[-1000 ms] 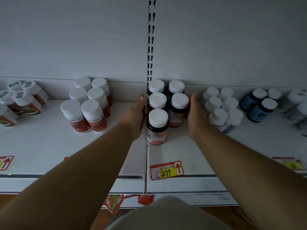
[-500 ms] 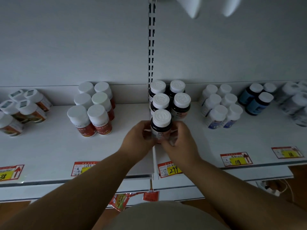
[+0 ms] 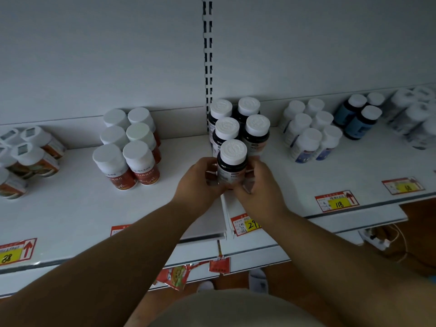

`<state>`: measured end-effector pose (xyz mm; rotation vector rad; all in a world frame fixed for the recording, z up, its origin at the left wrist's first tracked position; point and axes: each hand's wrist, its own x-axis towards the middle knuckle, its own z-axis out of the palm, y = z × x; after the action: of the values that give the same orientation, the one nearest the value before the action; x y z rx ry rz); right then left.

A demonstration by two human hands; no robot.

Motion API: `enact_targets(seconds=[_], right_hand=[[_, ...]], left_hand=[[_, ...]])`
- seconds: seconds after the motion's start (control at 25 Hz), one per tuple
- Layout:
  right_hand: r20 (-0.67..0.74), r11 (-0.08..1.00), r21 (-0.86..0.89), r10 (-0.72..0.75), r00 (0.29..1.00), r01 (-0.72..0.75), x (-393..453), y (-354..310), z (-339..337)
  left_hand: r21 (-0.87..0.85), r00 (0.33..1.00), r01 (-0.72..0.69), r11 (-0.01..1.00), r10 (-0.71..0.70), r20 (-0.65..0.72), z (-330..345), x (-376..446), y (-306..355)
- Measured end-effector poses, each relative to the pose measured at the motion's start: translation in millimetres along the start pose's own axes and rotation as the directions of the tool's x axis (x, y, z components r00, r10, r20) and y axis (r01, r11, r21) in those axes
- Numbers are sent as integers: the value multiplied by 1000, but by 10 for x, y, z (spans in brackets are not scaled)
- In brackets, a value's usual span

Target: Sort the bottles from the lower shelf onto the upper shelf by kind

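A dark bottle with a white cap (image 3: 232,161) stands at the front of a group of like dark bottles (image 3: 243,123) in the middle of the upper shelf (image 3: 70,208). My left hand (image 3: 198,182) grips its left side and my right hand (image 3: 256,188) its right side, fingers wrapped around the label. The bottle's base is hidden behind my fingers. The lower shelf is out of sight below.
Red-labelled white bottles (image 3: 132,147) stand to the left, orange-labelled ones (image 3: 26,156) at the far left. White bottles (image 3: 309,131), blue bottles (image 3: 358,119) and blurred white ones (image 3: 415,114) fill the right. Price tags (image 3: 336,200) line the shelf edge. A slotted upright (image 3: 207,55) splits the back wall.
Both hands came in from the sides of the bottle group and closed around the front dark bottle. The view has tilted a little; the hold is unchanged since half a second ago.
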<state>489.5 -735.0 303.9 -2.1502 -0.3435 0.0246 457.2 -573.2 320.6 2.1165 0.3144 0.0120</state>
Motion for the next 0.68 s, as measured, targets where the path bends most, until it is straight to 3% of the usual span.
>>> enact_targets(seconds=[0.36,0.48,0.68], right_hand=[[-1,1000,-9,-1,1000,1,-299,-2,-362],[9,999,-1,-35,999,35,-380,92,-649],[38,999,18,-52,998,51,-467,406,-1297]], left_hand=[[44,990,-41,998,46,-130,108,-740,126],[46,984,-111,993,116,-132,373,-866,373],[-84,984,-71,994,56,-170,1056,-953,841]])
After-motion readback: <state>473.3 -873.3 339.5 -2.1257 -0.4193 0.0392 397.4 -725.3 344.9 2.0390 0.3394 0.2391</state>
